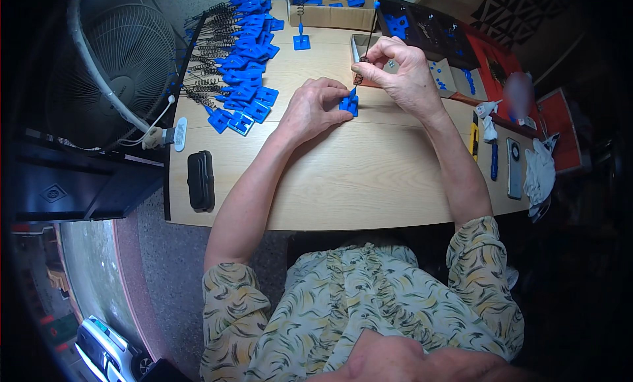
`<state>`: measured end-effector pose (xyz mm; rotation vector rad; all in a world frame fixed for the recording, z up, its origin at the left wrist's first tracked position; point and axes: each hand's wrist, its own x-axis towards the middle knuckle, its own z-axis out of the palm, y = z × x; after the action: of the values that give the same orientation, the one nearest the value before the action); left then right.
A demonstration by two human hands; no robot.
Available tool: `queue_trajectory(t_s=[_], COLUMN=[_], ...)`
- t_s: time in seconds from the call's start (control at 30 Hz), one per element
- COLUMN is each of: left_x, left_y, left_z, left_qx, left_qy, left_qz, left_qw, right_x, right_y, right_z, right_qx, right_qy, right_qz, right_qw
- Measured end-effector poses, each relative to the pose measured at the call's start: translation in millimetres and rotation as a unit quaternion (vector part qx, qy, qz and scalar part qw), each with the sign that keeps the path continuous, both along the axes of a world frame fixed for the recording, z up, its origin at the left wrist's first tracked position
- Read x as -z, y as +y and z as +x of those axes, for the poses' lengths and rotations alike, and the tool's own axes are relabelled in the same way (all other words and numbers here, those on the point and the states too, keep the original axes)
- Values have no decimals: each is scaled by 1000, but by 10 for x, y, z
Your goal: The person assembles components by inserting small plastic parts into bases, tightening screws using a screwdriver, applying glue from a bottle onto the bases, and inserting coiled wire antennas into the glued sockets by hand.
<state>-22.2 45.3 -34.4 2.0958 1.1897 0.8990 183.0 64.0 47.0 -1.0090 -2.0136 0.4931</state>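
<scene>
At the middle of the table, my left hand is closed on a small blue plastic base, thumb and fingers at its sides. A dark coiled spring wire rises from the pointed top of this base. My right hand pinches the wire above the coil between thumb and fingers. The wire's straight part runs up past the fingers to a blue tip. Behind my left hand stands a similar blue base with a spring. At the far left, several blue bases with springs lie heaped in a row.
A cardboard box with blue parts stands at the back. Trays of small parts line the far right. A yellow cutter, a blue pen and a phone-like device lie right. A black case and a fan are left.
</scene>
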Motion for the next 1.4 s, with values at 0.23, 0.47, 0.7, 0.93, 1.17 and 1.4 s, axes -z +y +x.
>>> queue_trajectory(t_s=[0.23, 0.47, 0.7, 0.93, 1.17, 1.4], left_x=[-15, -30, -6, 21, 22, 25], left_y=[-23, -23, -13, 5, -2, -6], left_z=[9, 10, 4, -12, -12, -1], left_qx=[-11, -8, -2, 1, 6, 3], left_qy=[-4, -4, -1, 23, 10, 18], left_qz=[-27, -14, 5, -4, 5, 13], left_qw=[1000, 1000, 1000, 1000, 1000, 1000], right_x=[30, 285, 469, 579, 529, 364], right_y=[-42, -99, -107, -109, -115, -197], right_z=[12, 102, 19, -9, 46, 7], right_qx=[19, -1, -19, 10, -14, 8], right_qy=[9, 22, 95, 78, 69, 121], right_qz=[1, -187, -150, -66, -64, -171], right_qw=[1000, 982, 984, 995, 996, 978])
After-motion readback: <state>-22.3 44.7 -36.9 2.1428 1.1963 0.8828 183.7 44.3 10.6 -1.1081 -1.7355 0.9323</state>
